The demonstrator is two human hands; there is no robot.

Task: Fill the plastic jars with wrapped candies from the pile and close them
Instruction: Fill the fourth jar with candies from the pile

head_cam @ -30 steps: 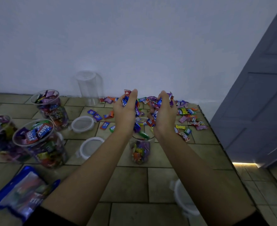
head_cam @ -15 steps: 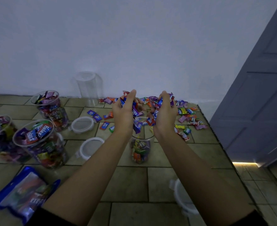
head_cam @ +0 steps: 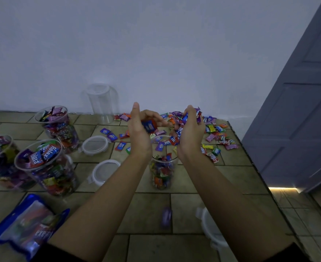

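Observation:
A clear plastic jar [head_cam: 162, 173], partly filled with wrapped candies, stands on the tiled counter between my wrists. Above its mouth my left hand [head_cam: 140, 132] cups a few candies, a blue one showing in the palm. My right hand [head_cam: 190, 132] cups a larger handful, and candies spill from it toward the jar. Behind my hands lies the candy pile [head_cam: 215, 133]. One purple candy [head_cam: 167, 217] shows blurred over the counter in front of the jar.
Three jars full of candies [head_cam: 48, 167] stand at the left, an empty jar [head_cam: 101, 103] by the wall. White lids [head_cam: 94, 145] [head_cam: 105, 172] lie left of the jar, another lid [head_cam: 210, 226] under my right forearm. A blue candy bag [head_cam: 26, 226] lies front left. The counter edge [head_cam: 258, 171] drops off at the right.
My hands have parted over the jar and candies are falling in. My left hand holds fewer candies than before. A purple candy has appeared in front of the jar.

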